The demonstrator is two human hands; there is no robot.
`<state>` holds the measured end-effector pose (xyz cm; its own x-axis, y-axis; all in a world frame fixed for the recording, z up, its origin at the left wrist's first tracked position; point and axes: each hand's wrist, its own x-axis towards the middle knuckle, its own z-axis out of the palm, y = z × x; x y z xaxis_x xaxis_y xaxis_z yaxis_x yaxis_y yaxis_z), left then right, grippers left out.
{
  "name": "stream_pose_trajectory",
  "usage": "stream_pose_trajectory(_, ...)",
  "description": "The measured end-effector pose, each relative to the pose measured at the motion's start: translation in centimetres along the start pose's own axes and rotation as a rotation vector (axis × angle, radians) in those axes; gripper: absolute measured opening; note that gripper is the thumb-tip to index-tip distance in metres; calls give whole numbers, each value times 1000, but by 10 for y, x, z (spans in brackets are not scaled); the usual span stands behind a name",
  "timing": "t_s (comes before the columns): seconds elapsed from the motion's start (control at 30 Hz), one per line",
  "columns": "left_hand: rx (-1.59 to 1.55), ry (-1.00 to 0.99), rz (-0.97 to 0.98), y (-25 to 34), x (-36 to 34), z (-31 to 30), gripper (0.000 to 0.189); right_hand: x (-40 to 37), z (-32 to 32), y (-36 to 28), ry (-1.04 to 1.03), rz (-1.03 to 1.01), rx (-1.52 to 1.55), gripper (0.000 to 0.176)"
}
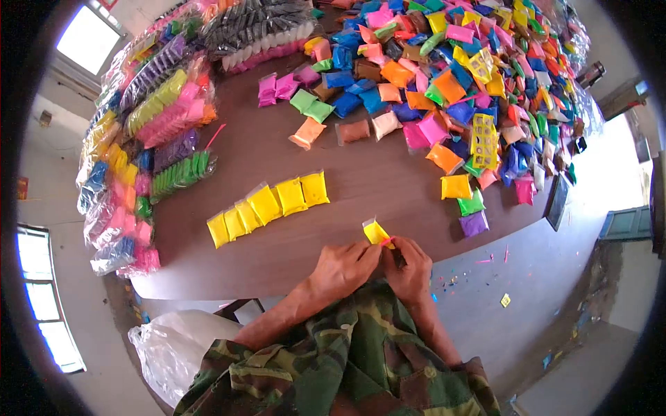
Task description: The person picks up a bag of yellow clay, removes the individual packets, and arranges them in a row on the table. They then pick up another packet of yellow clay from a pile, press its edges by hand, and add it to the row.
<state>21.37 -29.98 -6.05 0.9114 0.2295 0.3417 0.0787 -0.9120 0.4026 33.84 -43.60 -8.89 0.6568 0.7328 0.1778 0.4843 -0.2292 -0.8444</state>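
Observation:
Near the table's front edge, my left hand (343,270) and my right hand (408,269) meet, fingertips pinched together at the lower end of a small yellow packet (375,232). A bit of pink, too small to make out, shows between the fingertips. The packet's clear upper end points away from me. To the left, a slanting row of several yellow packets (263,203) lies side by side on the brown table (277,243), apart from both hands.
A large heap of mixed coloured packets (416,83) covers the back right. Stacked packets in clear wrap (166,111) line the left side. A pink stick (216,136) lies by green packets (182,175). A clear plastic bag (177,347) is below the table at left.

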Motion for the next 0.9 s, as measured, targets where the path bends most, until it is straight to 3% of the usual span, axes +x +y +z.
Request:
stream_pose_trajectory(0.23,28,-46,133,1,12,7,23,-4,-11,3,9,97,4,23)
stream_pose_trajectory(0.67,44,-93,62,4,19,4,14,-4,-2,12,74,200,96,21)
stream_pose_trajectory(0.77,65,-108,23,2,17,7,14,-3,-2,14,120,28,13,19)
stream_pose_trajectory(0.9,108,-115,16,-2,21,4,13,-4,-3,10,84,136,77,20)
